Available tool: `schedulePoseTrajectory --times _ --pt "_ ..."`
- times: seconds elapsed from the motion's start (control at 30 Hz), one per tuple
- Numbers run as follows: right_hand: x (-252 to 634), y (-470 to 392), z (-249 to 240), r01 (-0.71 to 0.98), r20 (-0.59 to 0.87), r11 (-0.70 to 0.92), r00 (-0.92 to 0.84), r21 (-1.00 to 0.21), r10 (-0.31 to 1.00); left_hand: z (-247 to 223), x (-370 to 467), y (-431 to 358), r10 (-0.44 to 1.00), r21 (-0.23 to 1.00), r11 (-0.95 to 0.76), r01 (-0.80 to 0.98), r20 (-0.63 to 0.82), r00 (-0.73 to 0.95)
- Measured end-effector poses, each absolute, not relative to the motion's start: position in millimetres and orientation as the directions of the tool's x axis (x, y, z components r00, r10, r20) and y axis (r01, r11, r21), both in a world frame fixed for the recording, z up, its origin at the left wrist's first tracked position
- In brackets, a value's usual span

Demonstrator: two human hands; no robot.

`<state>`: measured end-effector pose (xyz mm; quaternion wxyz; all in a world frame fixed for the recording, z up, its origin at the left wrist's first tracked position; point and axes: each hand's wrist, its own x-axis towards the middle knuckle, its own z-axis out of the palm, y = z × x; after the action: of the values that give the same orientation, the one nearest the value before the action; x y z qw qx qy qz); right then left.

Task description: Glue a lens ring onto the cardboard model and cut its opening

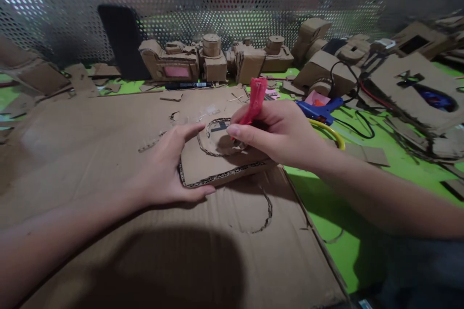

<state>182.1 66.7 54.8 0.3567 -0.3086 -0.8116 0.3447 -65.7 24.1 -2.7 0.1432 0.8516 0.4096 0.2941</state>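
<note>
A small cardboard box with rounded corners lies on a large cardboard sheet. My left hand grips its left end, thumb along the far side and fingers at the near edge. On top of the box is a round cut outline with dark printing inside. My right hand pinches a red-handled tool over the right side of that circle. The tool's lower end is partly hidden by the fingers and touches or nearly touches the cardboard.
Cardboard camera models line the back before a perforated metal screen. A black marker lies near them. At right are a blue glue gun, a yellow ring, black cables and scraps on the green table.
</note>
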Motion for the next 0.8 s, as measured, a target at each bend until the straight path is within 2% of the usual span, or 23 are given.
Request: schedulePoseTrajectory --times 0.27,0.33,0.5,0.8 --pt "182.9 66.2 47.7 0.153 0.381 0.517 -0.510 -0.842 0.771 -9.1 -70.9 23.9 0.779 0.460 -0.626 0.629 0.391 0.490" --pt "182.4 68.2 47.1 0.136 0.405 0.545 -0.529 -0.827 0.746 -10.2 -71.7 24.4 0.777 0.452 -0.629 0.632 0.389 0.496" --pt "182.3 73.8 49.2 0.192 0.449 0.687 -0.629 -0.701 0.634 -10.5 -70.9 24.3 0.763 0.437 -0.645 0.627 0.415 0.496" --pt "183.6 70.3 42.3 0.171 0.533 0.686 -0.509 -0.707 0.676 -11.8 -70.4 24.9 0.757 0.434 -0.650 0.623 0.439 0.483"
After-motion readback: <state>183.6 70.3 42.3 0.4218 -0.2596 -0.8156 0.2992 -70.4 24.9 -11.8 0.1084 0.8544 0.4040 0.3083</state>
